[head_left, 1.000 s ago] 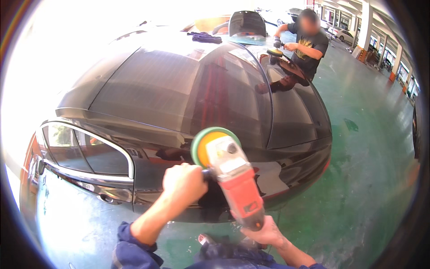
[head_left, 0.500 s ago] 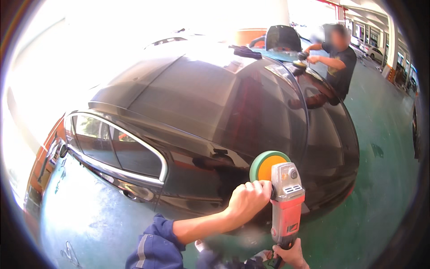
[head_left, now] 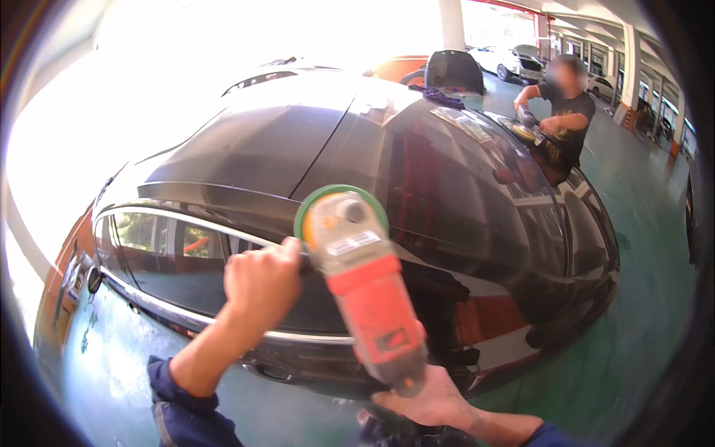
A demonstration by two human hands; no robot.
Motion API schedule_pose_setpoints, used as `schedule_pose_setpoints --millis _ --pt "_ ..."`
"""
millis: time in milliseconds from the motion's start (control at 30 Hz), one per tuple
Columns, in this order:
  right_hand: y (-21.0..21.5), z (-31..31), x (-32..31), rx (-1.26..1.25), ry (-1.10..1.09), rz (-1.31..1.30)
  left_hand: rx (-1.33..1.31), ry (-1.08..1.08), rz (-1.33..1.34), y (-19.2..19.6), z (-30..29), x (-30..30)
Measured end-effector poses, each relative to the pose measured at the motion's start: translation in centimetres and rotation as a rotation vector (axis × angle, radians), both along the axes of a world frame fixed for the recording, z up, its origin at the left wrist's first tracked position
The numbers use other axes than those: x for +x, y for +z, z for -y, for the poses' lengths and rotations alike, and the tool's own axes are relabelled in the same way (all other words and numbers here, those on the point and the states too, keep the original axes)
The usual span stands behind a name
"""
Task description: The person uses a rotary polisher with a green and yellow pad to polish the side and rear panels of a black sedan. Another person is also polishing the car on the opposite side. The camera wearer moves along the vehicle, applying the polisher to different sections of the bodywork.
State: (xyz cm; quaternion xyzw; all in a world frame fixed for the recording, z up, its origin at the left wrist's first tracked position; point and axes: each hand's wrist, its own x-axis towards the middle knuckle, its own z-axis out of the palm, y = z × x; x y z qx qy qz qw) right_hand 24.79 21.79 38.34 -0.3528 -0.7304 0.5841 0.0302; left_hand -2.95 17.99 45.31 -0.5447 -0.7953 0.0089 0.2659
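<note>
We grip a red rotary polisher (head_left: 380, 305) at the near side of the black sedan (head_left: 439, 201), its head reaching up across the sedan's near roof edge. Our left hand (head_left: 261, 279), in front of the sedan's side windows, has its fingers curled together and clamped round the polisher's dark side handle (head_left: 306, 262). Our right hand (head_left: 428, 395), lower on the sedan's near side, is closed on the tool's dark tail end; most of its fingers are hidden underneath, so we cannot tell just how they lie. The green-rimmed yellow pad (head_left: 301, 217) overlaps the sedan's roof edge in view; we cannot tell whether it touches the paint.

On the red casing we see a dark, squarish label (head_left: 391, 340), and on the grey head a pale strip, too blurred for us to make out. At the sedan's far rear corner, a co-worker (head_left: 570, 115) in a dark printed shirt has both hands on another polisher (head_left: 526, 128). A dark cloth (head_left: 443, 97) lies along the sedan's far edge.
</note>
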Motion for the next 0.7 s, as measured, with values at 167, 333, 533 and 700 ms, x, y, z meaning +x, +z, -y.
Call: schedule_pose_setpoints --millis 167,333,533,700 --pt "1.3 0.8 -7.9 -0.181 0.23 -0.364 0.109 0.123 -0.076 5.1 4.6 -8.8" --pt "2.9 0.2 -8.2 -0.284 0.278 -0.445 0.142 0.114 0.001 5.2 4.7 -11.9" --pt "1.3 1.7 -2.7 -0.435 0.061 -0.549 -0.017 0.07 -0.009 4.1 1.1 -5.7" --pt "-2.2 4.9 5.6 -0.549 -0.23 -0.633 -0.125 -0.109 0.0 2.1 -3.9 3.1"
